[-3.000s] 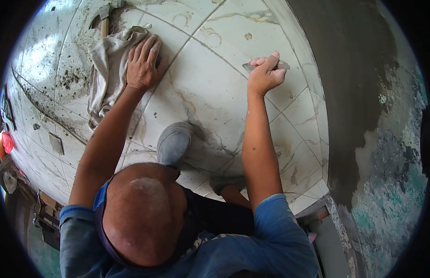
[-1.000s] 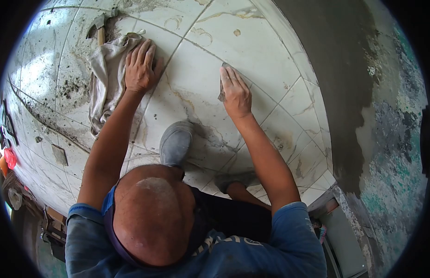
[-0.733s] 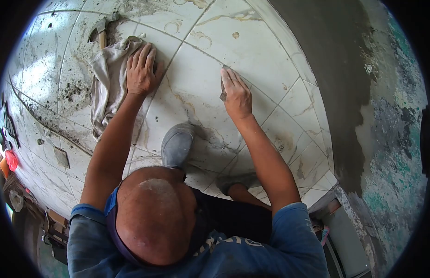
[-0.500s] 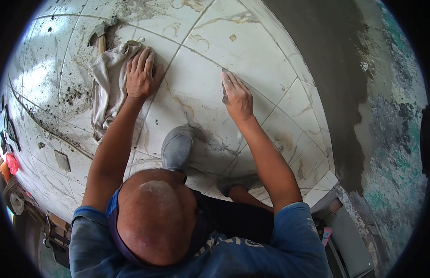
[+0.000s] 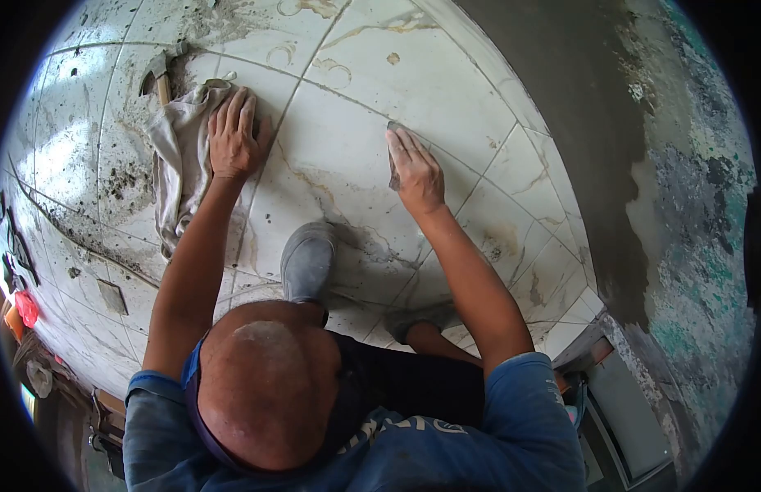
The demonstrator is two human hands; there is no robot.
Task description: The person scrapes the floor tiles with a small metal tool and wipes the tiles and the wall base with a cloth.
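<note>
My left hand [image 5: 234,146] lies flat with fingers stretched, at the right edge of a crumpled, dirty light-grey cloth [image 5: 177,135] on the tiled floor. A hammer [image 5: 161,75] with a wooden handle rests just beyond the cloth, its handle end partly covered. My right hand [image 5: 420,174] is closed on a thin, dark grey flat piece [image 5: 392,176], pressed down near a grout line of the white marbled tiles [image 5: 339,156]. Most of that piece is hidden by the fingers, so its exact kind cannot be made out.
Crumbs of dirt [image 5: 122,180] are scattered at the left, beside a long thin strip [image 5: 85,234] and a small square piece [image 5: 112,297]. A grey boot [image 5: 309,261] stands between the arms. On the right rises a wall [image 5: 561,90] with grey plaster and peeling green paint.
The view has shifted a little, so the floor appears further left. Against the tiles, my right hand has slid slightly right along the grout line. My left hand stays by the cloth.
</note>
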